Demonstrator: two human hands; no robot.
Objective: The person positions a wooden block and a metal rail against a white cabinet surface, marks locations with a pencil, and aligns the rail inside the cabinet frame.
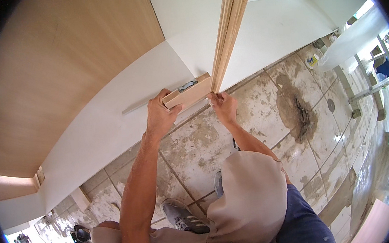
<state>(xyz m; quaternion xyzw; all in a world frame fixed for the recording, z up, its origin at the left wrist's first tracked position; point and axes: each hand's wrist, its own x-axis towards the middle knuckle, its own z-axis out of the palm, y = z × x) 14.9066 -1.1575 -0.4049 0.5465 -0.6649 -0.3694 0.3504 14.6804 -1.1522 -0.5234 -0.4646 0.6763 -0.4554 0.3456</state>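
Observation:
My left hand (159, 115) is closed round the left end of a short, pale wooden block (190, 96). A small metal fitting (187, 85) shows along the block's upper side; its exact kind is unclear. The block's right end meets the foot of a tall wooden panel edge (228, 30), which has lengthwise grooves and a dark line. Just beneath that foot, my right hand (224, 107) is closed with its fingers pinched together. Something small and whitish shows at its fingertips, too small to name.
A white panel (97, 116) and a wood-grain panel (70, 72) stand ahead and left. Below lies a dirty tiled floor (196, 144) with a broken, muddy patch (300, 112) on the right. A metal ladder (376, 88), plastic sheeting (351, 38) and a small tub (312, 61) are farther right.

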